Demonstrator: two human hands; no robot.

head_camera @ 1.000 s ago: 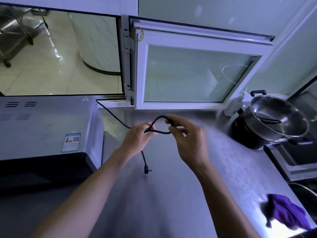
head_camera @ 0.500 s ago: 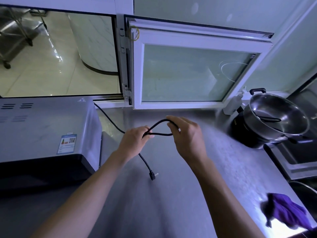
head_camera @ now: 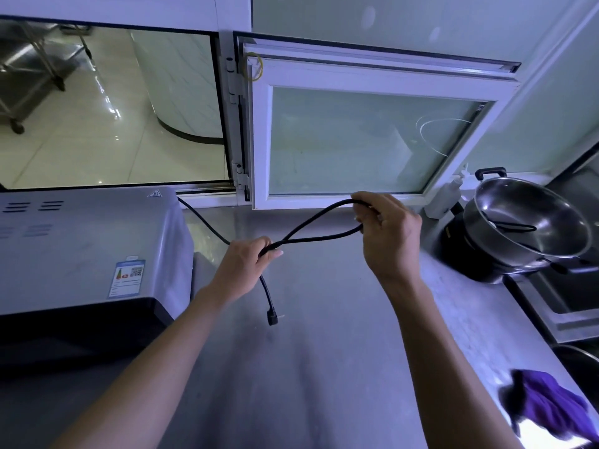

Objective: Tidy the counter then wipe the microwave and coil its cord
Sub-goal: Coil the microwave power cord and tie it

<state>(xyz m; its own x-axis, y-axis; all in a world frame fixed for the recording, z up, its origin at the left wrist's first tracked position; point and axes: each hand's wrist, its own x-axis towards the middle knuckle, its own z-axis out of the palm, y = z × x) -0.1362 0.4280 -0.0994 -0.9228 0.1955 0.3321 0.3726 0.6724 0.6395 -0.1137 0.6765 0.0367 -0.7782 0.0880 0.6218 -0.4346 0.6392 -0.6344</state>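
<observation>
I see both hands clamped on the thin black rubbery cord (head_camera: 311, 223): my left hand (head_camera: 241, 270) pinches where the loop crosses, my right hand (head_camera: 387, 236) grips its rounded far end. The angled plug (head_camera: 272, 317) dangles above the brushed steel surface (head_camera: 324, 367), beside the boxy grey microwave (head_camera: 84, 251).

The microwave (head_camera: 81, 254) runs off the left edge, its sticker print too small to read. The cord (head_camera: 207, 222) vanishes behind it. The purple cloth (head_camera: 551, 409) and sink (head_camera: 570, 306) are cut off at right.
</observation>
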